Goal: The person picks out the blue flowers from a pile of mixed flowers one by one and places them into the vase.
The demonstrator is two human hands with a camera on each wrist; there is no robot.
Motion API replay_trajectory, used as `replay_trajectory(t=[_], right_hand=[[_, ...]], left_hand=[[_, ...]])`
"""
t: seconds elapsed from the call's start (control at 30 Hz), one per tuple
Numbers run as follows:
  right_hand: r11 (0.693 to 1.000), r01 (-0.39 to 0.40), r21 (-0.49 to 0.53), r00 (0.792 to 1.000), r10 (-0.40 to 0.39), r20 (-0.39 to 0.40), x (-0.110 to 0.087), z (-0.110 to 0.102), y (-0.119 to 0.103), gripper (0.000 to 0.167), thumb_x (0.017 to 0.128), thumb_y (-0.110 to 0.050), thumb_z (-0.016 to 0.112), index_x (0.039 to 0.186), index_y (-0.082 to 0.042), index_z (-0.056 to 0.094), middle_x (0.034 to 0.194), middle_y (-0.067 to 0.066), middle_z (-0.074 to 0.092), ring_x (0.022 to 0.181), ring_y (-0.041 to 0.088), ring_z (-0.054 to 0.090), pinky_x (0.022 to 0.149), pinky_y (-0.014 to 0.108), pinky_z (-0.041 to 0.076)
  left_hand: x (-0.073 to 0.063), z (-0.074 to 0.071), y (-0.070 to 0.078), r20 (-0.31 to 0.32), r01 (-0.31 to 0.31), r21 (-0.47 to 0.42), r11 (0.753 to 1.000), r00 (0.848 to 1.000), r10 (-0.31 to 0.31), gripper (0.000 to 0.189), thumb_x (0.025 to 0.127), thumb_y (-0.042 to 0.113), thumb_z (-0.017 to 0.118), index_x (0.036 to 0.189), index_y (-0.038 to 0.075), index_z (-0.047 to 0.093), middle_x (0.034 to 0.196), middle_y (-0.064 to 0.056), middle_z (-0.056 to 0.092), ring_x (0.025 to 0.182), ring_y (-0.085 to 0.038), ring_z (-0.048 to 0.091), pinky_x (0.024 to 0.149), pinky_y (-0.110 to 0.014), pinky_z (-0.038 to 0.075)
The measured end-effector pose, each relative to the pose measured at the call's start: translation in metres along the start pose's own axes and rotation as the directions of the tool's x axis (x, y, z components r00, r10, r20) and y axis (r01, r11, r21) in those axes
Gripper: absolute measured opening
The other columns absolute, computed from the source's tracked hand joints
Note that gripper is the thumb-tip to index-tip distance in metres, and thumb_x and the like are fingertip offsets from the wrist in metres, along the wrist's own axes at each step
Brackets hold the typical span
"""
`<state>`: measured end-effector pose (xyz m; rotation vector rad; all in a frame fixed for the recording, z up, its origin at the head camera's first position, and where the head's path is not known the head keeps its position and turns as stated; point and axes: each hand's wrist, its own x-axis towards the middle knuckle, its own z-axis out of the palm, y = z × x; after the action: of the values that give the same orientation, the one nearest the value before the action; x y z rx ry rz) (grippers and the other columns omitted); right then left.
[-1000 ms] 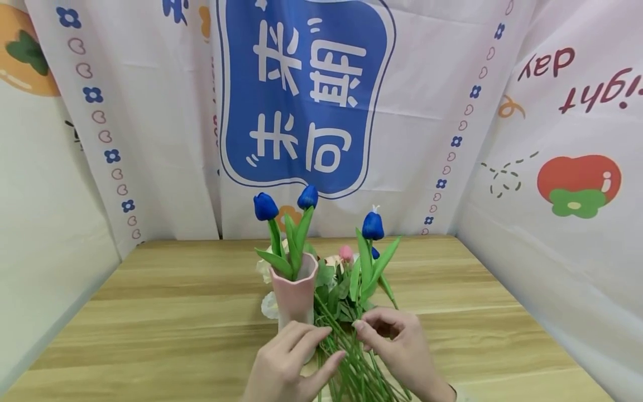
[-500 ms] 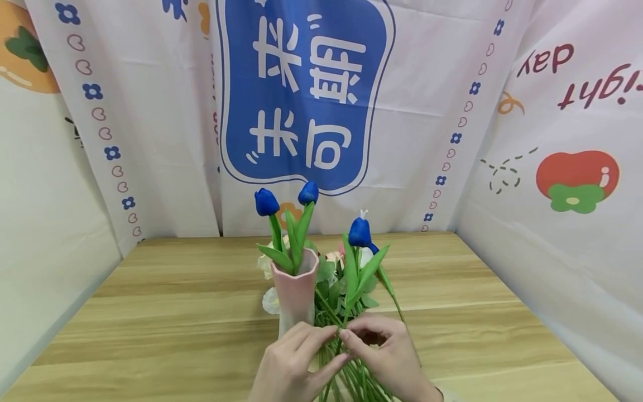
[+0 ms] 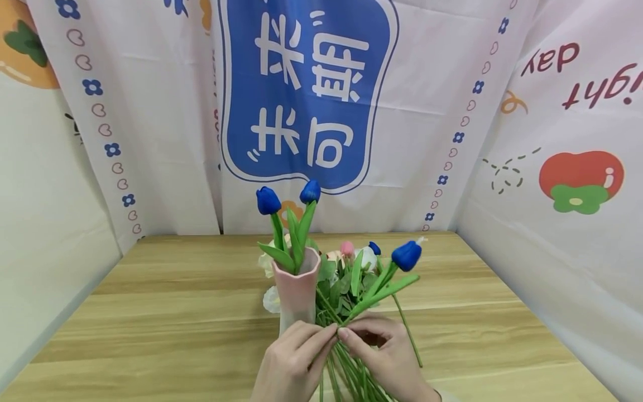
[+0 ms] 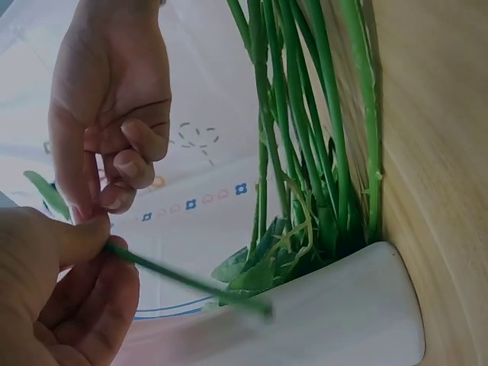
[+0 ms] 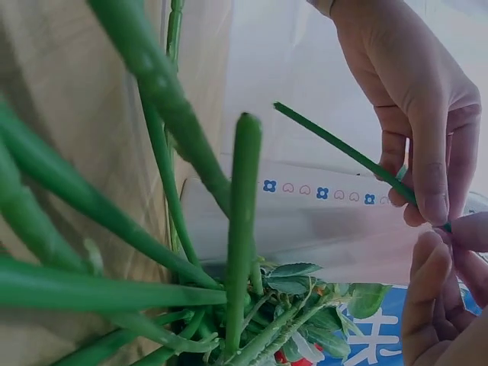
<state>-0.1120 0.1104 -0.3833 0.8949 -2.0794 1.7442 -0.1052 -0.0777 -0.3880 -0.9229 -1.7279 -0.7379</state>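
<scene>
Both hands meet in front of the vase on one blue artificial tulip (image 3: 406, 256), whose head leans to the right. My left hand (image 3: 296, 357) pinches its stem between thumb and fingers; in the left wrist view the bare stem end (image 4: 191, 282) sticks out past them. Right beside it, my right hand (image 3: 387, 354) pinches the stem just under the leaves. A pink-and-white vase (image 3: 295, 293) stands upright to the left, holding two more blue tulips (image 3: 268, 201). In the right wrist view the left hand (image 5: 415, 107) touches the right hand (image 5: 446, 313).
Right of the vase lies a bundle of flowers with long green stems (image 3: 346, 368), a pink bloom (image 3: 347, 249) and white ones (image 3: 367, 258) among them. Another blue tulip (image 3: 374, 247) lies at its right. The wooden table (image 3: 166, 312) has printed cloth behind and at the sides.
My right hand has moved left to meet the left hand at the stem. The held tulip has swung from upright to tilted right. The left fingers have closed onto the stem.
</scene>
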Motion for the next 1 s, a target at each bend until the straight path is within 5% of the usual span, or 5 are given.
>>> replay_trajectory(t=[0.27, 0.43, 0.67, 0.83, 1.0], right_hand=[[0.986, -0.166, -0.014, 0.985, 0.166, 0.037, -0.002, -0.004, -0.003, 0.010, 0.095, -0.014, 0.068, 0.099, -0.008, 0.074, 0.076, 0.004, 0.066, 0.059, 0.018, 0.062, 0.049, 0.032, 0.057], [0.954, -0.297, -0.049, 0.943, 0.301, 0.141, 0.000, -0.017, -0.003, 0.017, 0.096, -0.022, 0.068, 0.105, -0.009, 0.073, 0.091, 0.005, 0.070, 0.073, 0.016, 0.063, 0.058, 0.028, 0.057], [0.965, -0.262, -0.023, 0.946, 0.261, 0.190, 0.005, -0.034, -0.003, 0.017, 0.098, -0.014, 0.063, 0.112, -0.007, 0.070, 0.101, 0.014, 0.068, 0.084, 0.023, 0.065, 0.064, 0.032, 0.059], [0.957, -0.289, -0.029, 0.943, 0.290, 0.161, 0.005, -0.040, -0.001, 0.016, 0.097, -0.018, 0.065, 0.111, -0.010, 0.070, 0.100, 0.013, 0.068, 0.080, 0.022, 0.065, 0.066, 0.036, 0.060], [0.946, -0.319, -0.058, 0.935, 0.324, 0.141, 0.006, -0.039, 0.002, 0.015, 0.096, -0.022, 0.067, 0.108, -0.014, 0.072, 0.099, 0.008, 0.069, 0.081, 0.024, 0.066, 0.066, 0.037, 0.061]], left_hand=[[0.015, -0.010, 0.001, -0.020, -0.042, 0.099, 0.994, 0.999, 0.044, 0.031, 0.104, 0.014, 0.048, 0.093, 0.002, 0.075, 0.083, -0.002, 0.063, 0.070, -0.015, 0.059, 0.057, -0.021, 0.053], [0.034, -0.022, 0.005, -0.036, -0.109, 0.154, 0.982, 0.993, 0.116, 0.031, 0.103, 0.007, 0.046, 0.093, -0.001, 0.074, 0.084, -0.005, 0.063, 0.069, -0.017, 0.057, 0.054, -0.022, 0.051], [0.059, -0.047, 0.007, 0.096, -0.120, 0.201, 0.972, 0.990, 0.103, 0.038, 0.105, 0.009, 0.038, 0.097, -0.002, 0.074, 0.088, -0.007, 0.064, 0.070, -0.019, 0.057, 0.055, -0.026, 0.055], [0.079, -0.053, 0.006, 0.180, -0.213, 0.247, 0.945, 0.969, 0.172, 0.040, 0.106, 0.003, 0.033, 0.100, -0.004, 0.072, 0.091, -0.010, 0.064, 0.073, -0.020, 0.056, 0.055, -0.025, 0.055], [0.101, -0.052, 0.005, 0.266, -0.337, 0.320, 0.886, 0.929, 0.257, 0.038, 0.104, -0.005, 0.033, 0.105, -0.004, 0.070, 0.092, -0.011, 0.063, 0.076, -0.022, 0.055, 0.059, -0.026, 0.056]])
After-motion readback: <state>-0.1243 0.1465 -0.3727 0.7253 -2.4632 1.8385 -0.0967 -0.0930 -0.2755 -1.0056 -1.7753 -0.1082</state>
